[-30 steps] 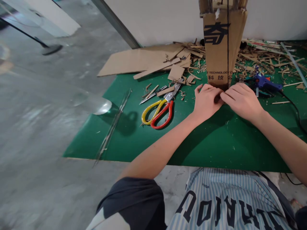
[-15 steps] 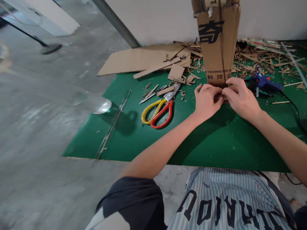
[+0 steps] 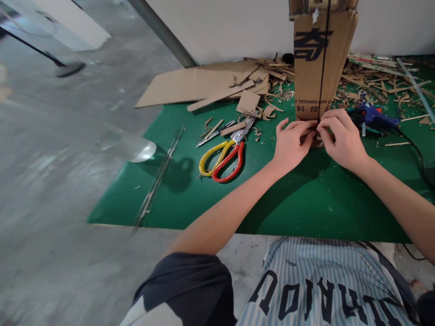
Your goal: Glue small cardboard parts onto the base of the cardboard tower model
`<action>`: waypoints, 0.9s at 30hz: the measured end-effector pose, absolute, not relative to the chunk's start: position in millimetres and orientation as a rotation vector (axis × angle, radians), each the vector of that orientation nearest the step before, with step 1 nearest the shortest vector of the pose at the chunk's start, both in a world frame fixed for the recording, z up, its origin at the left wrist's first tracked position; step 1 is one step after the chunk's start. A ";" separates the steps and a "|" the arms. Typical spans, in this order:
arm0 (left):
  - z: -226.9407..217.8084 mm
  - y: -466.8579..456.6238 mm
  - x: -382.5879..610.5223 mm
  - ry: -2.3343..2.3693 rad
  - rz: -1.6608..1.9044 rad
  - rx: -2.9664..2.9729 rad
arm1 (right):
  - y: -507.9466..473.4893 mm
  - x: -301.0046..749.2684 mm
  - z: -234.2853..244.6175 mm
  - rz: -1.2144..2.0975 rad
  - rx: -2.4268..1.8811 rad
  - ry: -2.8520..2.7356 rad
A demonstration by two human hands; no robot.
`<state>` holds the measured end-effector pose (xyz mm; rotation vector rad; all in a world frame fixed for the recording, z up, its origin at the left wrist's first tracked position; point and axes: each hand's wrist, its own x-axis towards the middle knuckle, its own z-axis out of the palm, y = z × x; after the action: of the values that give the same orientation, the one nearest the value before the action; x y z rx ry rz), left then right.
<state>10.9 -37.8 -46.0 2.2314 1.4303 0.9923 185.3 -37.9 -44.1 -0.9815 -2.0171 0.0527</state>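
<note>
The mat (image 3: 204, 194) is strewn with offcuts at the back. The tower (image 3: 311, 77) stands upright on it, walls already joined. I judge only its foot is unfinished. My left hand (image 3: 290, 145) and right hand (image 3: 341, 138) pinch closed on that foot at the dark seam. The scissors (image 3: 224, 156) and glue gun (image 3: 375, 118) lie untouched. The tower has shifted right since half a second ago.

- Green mat (image 3: 299, 199): bare and open from both wrists down to the near edge.
- Cardboard tower (image 3: 317, 68): upright, blocks the way straight back; the left hand (image 3: 292, 142) and right hand (image 3: 341, 136) pinch at its base.
- Scissors (image 3: 226, 154): flat, left of the left hand, clear strip between.
- Glue gun (image 3: 375, 118) and cord (image 3: 416, 151): crowd the right side.
- Cardboard scraps (image 3: 251, 90): heaped along the wall.
</note>
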 end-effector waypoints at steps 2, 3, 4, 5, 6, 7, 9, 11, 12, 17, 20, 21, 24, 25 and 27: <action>-45.9 -37.6 10.0 1.423 1.019 2.187 | -40.4 187.6 -44.3 0.051 -1.028 -2.025; -45.8 -37.5 9.5 1.422 1.028 2.172 | -41.8 188.8 -44.3 0.036 -1.059 -2.042; -45.6 -37.4 9.0 1.418 1.031 2.165 | -43.2 190.0 -44.3 0.010 -1.088 -2.069; -45.4 -37.5 8.5 1.410 1.031 2.167 | -44.5 191.0 -44.3 -0.026 -1.110 -2.106; -45.0 -37.5 7.9 1.397 1.029 2.176 | -45.7 191.7 -44.2 -0.069 -1.124 -2.148; -44.6 -37.5 7.2 1.382 1.026 2.189 | -46.6 192.1 -44.2 -0.113 -1.132 -2.186; -43.6 -37.2 5.5 1.354 1.024 2.212 | -47.5 192.1 -44.5 -0.183 -1.144 -2.239; -42.5 -36.4 3.5 1.326 1.016 2.215 | -47.3 191.1 -45.2 -0.219 -1.159 -2.257; -41.9 -35.9 2.4 1.310 1.009 2.207 | -46.9 190.4 -45.9 -0.228 -1.165 -2.258; -37.9 -34.0 -0.5 1.292 0.939 2.208 | -44.9 186.4 -50.5 -0.244 -1.209 -2.214; -35.3 -34.4 -0.9 1.277 0.907 2.220 | -44.7 186.1 -51.9 -0.203 -1.228 -2.181; -34.8 -34.7 -1.2 1.266 0.906 2.221 | -44.7 186.5 -52.0 -0.179 -1.225 -2.177; -34.5 -36.1 -2.3 1.230 0.937 2.209 | -43.8 188.0 -51.4 -0.108 -1.161 -2.175; -34.9 -36.6 -2.5 1.214 0.963 2.192 | -43.3 188.4 -51.2 -0.091 -1.131 -2.173; -35.7 -37.4 -2.3 1.186 1.016 2.146 | -42.0 189.4 -50.6 -0.065 -1.085 -2.164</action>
<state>-2.3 -37.4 -35.7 2.1458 1.1864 1.0163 189.4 -42.0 -50.6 -1.0854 -2.1636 -0.0653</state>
